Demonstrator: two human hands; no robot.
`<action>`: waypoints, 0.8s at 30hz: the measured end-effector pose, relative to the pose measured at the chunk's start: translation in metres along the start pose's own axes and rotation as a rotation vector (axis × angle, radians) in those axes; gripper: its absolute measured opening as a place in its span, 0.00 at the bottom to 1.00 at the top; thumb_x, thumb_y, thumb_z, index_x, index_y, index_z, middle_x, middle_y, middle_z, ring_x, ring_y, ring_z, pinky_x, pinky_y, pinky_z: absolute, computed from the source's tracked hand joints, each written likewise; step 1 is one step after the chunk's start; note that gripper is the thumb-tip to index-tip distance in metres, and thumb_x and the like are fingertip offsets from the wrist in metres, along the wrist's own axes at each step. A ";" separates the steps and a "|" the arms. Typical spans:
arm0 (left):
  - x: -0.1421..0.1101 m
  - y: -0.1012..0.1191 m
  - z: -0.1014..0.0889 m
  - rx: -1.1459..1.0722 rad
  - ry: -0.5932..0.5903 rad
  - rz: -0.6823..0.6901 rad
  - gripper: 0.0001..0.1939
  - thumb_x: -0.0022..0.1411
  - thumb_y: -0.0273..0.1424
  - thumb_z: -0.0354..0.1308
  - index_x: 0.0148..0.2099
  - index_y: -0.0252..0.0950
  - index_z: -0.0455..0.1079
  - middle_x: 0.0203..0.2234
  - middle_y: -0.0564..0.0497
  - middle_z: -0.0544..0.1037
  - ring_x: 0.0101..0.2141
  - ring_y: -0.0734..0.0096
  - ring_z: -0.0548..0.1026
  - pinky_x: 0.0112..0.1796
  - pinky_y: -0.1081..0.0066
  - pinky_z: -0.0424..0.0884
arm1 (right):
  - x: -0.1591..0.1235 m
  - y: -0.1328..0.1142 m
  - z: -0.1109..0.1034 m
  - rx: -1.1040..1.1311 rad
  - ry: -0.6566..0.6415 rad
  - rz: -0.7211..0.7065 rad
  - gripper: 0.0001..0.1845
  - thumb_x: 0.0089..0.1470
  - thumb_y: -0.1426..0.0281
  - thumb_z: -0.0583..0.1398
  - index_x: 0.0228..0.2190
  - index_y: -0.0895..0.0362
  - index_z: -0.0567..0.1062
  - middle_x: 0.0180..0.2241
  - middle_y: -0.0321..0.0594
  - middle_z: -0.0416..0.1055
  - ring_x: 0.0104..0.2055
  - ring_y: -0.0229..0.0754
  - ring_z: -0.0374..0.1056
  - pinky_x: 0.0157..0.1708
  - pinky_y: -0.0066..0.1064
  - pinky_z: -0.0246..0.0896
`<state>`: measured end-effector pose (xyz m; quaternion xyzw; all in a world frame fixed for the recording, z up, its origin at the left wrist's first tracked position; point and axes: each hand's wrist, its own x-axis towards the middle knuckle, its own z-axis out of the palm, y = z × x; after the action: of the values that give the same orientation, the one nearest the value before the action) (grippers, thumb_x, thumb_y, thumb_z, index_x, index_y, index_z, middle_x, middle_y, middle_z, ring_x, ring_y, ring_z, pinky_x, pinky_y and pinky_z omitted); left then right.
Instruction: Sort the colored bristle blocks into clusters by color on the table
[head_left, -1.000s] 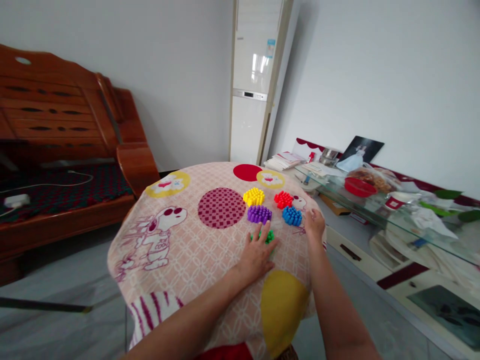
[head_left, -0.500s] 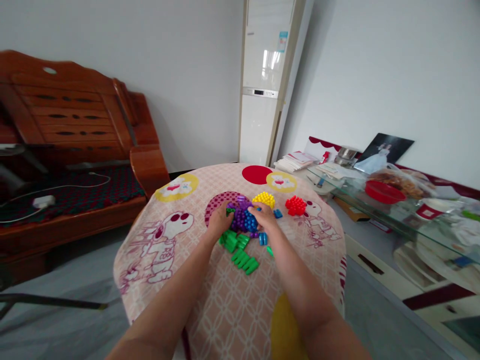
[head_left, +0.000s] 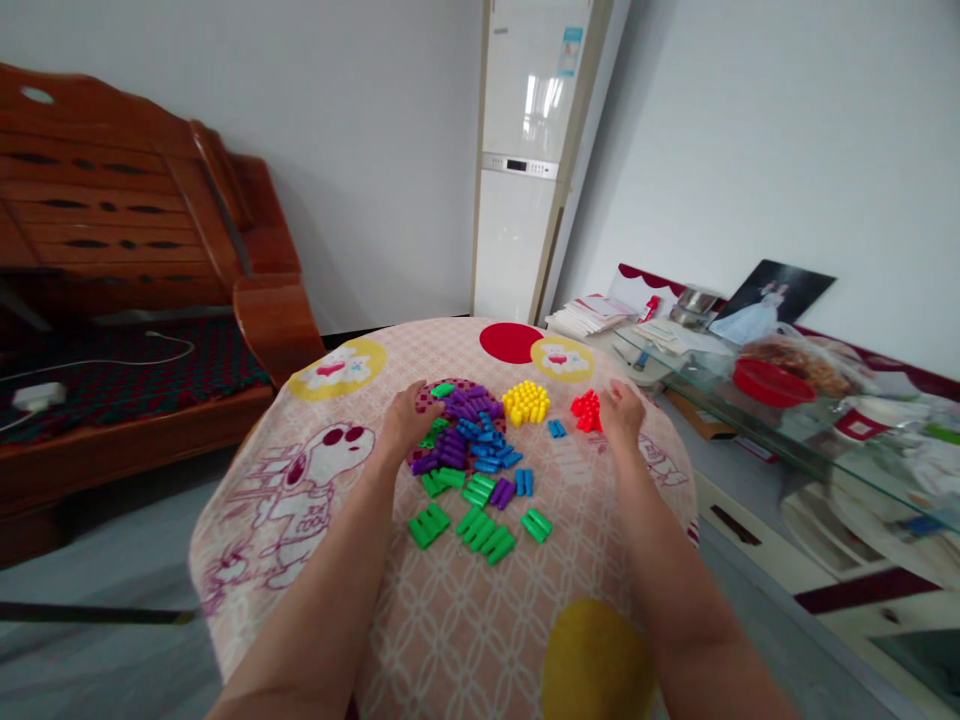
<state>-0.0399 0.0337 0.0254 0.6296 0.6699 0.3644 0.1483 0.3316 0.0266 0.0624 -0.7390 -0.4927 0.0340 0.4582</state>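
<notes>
Small plastic tubes in several colours lie on a round table with a patterned cloth [head_left: 450, 620]. My left hand [head_left: 405, 422] rests at the left side of the pile, fingers apart, beside green tubes [head_left: 433, 432] and purple tubes [head_left: 452, 446]. Blue tubes [head_left: 486, 440] lie against the purple ones. At the right, my right hand [head_left: 621, 410] is beside a red bunch of standing tubes [head_left: 586, 410], its fingers partly curved at the bunch's right side; I see no tube gripped. A yellow bunch [head_left: 526, 402] stands between. Flat green rows [head_left: 486, 532] lie nearer me.
To the right is a glass-topped cabinet [head_left: 705, 400] with papers, a red bowl [head_left: 772, 382] and a paper cup [head_left: 862, 420]. A wooden bench [head_left: 277, 320] stands at the left. Behind the table rises a tall white air conditioner [head_left: 517, 240].
My hands have moved apart from the purple and blue tubes, the right one over to the red bunch. The purple and blue tubes have toppled and spread; more green rows show in front.
</notes>
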 end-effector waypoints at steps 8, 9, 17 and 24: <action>-0.006 0.000 -0.002 0.162 -0.134 -0.016 0.25 0.66 0.41 0.54 0.60 0.35 0.71 0.44 0.41 0.82 0.46 0.53 0.79 0.49 0.61 0.72 | 0.027 0.018 0.028 -0.180 -0.326 0.102 0.21 0.57 0.59 0.55 0.33 0.60 0.83 0.30 0.48 0.79 0.37 0.48 0.74 0.38 0.34 0.63; -0.006 0.003 -0.001 0.142 -0.145 -0.011 0.25 0.66 0.40 0.54 0.60 0.35 0.71 0.43 0.42 0.82 0.45 0.53 0.79 0.48 0.62 0.72 | 0.027 0.011 0.037 -0.094 -0.373 0.082 0.20 0.56 0.59 0.55 0.31 0.59 0.82 0.28 0.44 0.78 0.35 0.47 0.73 0.36 0.33 0.62; 0.000 0.002 0.015 -0.128 -0.188 0.049 0.25 0.64 0.37 0.57 0.61 0.36 0.71 0.45 0.43 0.82 0.46 0.55 0.79 0.50 0.57 0.73 | -0.011 -0.056 0.101 0.478 -0.776 -0.053 0.15 0.46 0.60 0.65 0.34 0.57 0.82 0.35 0.37 0.80 0.41 0.45 0.74 0.45 0.36 0.67; -0.005 0.002 0.014 -0.624 -0.187 -0.038 0.31 0.61 0.49 0.59 0.60 0.34 0.71 0.51 0.43 0.80 0.50 0.54 0.77 0.52 0.55 0.73 | -0.054 -0.107 0.106 0.676 -1.036 -0.218 0.17 0.52 0.62 0.65 0.44 0.53 0.81 0.46 0.39 0.79 0.46 0.42 0.73 0.50 0.36 0.68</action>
<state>-0.0287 0.0324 0.0159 0.5718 0.5212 0.4899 0.4017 0.1762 0.0643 0.0552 -0.3862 -0.6854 0.4947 0.3692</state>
